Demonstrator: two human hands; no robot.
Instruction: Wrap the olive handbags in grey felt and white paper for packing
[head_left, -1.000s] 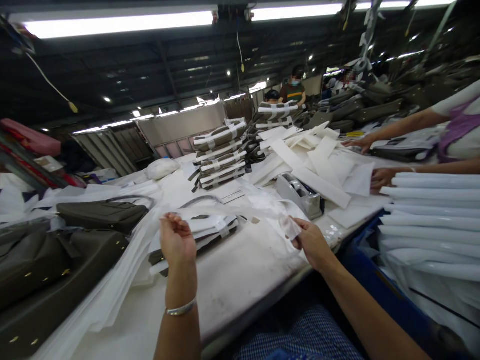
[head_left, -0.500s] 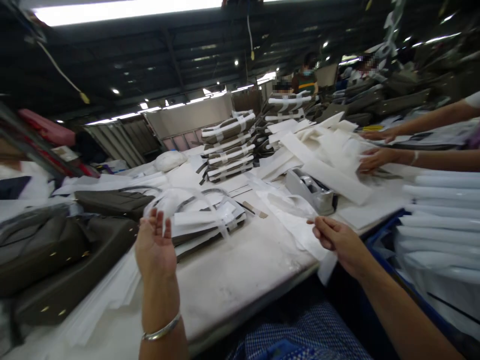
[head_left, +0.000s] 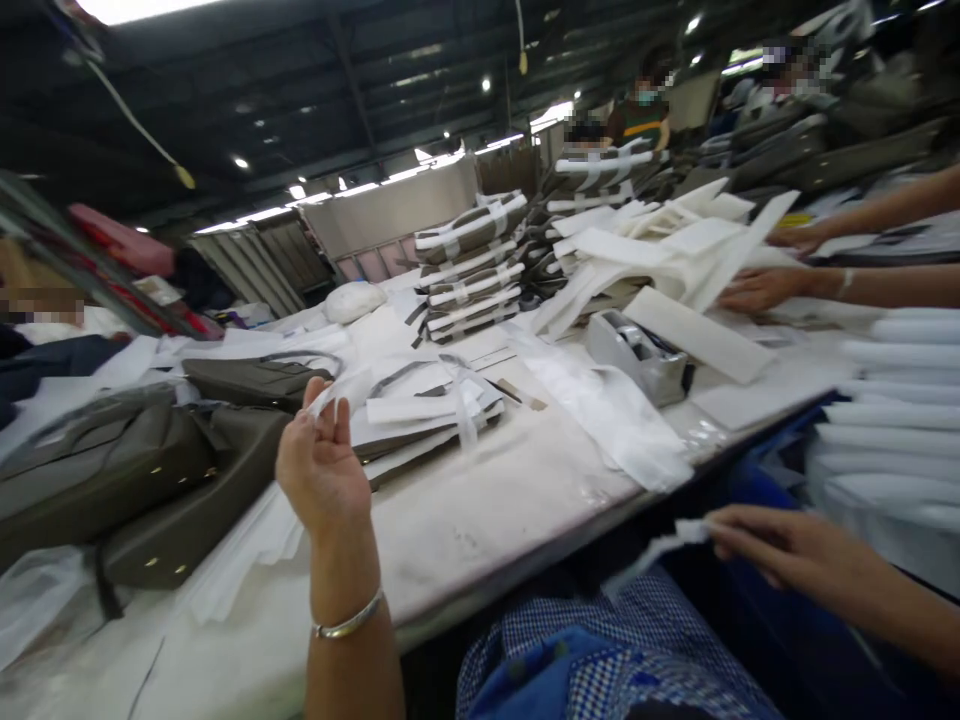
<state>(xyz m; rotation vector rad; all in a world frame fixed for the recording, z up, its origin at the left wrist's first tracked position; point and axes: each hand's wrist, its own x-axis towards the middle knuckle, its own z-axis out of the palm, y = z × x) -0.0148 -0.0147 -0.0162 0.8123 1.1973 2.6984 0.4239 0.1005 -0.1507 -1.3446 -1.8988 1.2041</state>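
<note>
My left hand (head_left: 324, 465), palm turned up and fingers curled, pinches a thin translucent white strip (head_left: 346, 390). It is raised beside a dark brown bag (head_left: 251, 385). Just right of it, a flat bundle of brown pieces with white strips (head_left: 420, 412) lies on the table, a translucent band across it. Beyond the table's front edge, low on the right, my right hand (head_left: 787, 545) pinches a crumpled white strip (head_left: 675, 540) that hangs over my checked apron. A long white sheet (head_left: 607, 415) lies between my hands.
A grey tape dispenser (head_left: 637, 355) stands near a heap of white strips (head_left: 667, 245). Stacked brown bundles (head_left: 472, 270) rise behind. A co-worker's hands (head_left: 765, 288) reach in from the right. White rolled sheets (head_left: 892, 420) fill the right side; brown bags (head_left: 150, 480) lie left.
My right hand has moved down and right, off the table edge, with the crumpled strip. My left hand stays near the bundle. The co-worker's hands have shifted strips in the heap.
</note>
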